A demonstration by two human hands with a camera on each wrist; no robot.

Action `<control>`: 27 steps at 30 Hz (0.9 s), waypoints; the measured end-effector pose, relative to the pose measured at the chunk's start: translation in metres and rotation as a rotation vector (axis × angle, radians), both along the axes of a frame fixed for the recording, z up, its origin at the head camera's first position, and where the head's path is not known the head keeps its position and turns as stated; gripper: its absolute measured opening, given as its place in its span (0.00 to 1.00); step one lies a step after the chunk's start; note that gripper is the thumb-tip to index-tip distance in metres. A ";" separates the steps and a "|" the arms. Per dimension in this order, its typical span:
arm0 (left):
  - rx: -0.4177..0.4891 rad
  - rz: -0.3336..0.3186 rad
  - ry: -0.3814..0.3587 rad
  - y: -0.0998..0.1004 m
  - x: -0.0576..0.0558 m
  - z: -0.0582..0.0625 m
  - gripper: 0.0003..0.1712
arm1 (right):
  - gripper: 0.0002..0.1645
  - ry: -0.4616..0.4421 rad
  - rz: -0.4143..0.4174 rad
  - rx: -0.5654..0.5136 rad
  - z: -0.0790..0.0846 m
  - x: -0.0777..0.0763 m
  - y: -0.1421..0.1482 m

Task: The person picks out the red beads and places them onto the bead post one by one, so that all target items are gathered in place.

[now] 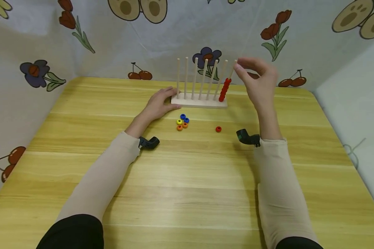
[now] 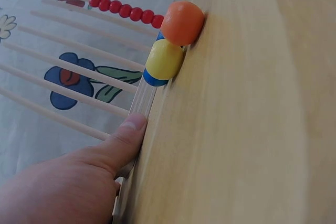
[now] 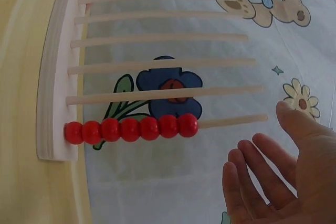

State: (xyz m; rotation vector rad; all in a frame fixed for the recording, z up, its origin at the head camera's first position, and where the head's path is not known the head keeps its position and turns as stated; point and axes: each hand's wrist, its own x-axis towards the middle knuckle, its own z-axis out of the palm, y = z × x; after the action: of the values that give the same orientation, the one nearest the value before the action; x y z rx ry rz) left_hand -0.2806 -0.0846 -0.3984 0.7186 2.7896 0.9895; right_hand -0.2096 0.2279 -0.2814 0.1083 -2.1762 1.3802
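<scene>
A wooden peg stand with several upright rods stands toward the back of the table. My left hand grips the left end of its base, thumb along the front edge and fingers behind. Red beads are stacked on the rightmost rod, whose upper part is bare. Beside that rod's tip is my right hand; in the right wrist view its fingers are spread and hold nothing. A single red bead lies in front of the stand's right end.
Left of the red bead sits a small cluster: blue beads, a yellow bead and orange beads. A patterned cloth hangs right behind the wooden table.
</scene>
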 end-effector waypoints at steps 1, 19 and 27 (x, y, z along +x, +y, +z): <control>0.000 0.002 -0.001 0.000 0.000 0.000 0.41 | 0.18 -0.028 -0.008 0.000 -0.003 -0.001 0.004; 0.003 0.001 -0.008 -0.001 -0.001 0.001 0.40 | 0.22 -0.337 0.118 0.218 -0.060 0.024 0.035; 0.001 -0.005 -0.008 0.001 -0.003 -0.001 0.40 | 0.20 -0.446 0.312 0.284 -0.070 0.038 0.040</control>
State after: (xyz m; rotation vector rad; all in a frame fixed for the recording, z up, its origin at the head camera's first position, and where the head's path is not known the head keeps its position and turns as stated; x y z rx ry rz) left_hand -0.2835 -0.0841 -0.3994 0.7191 2.7798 0.9904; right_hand -0.1717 0.2684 -0.3516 0.2787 -2.8214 1.3437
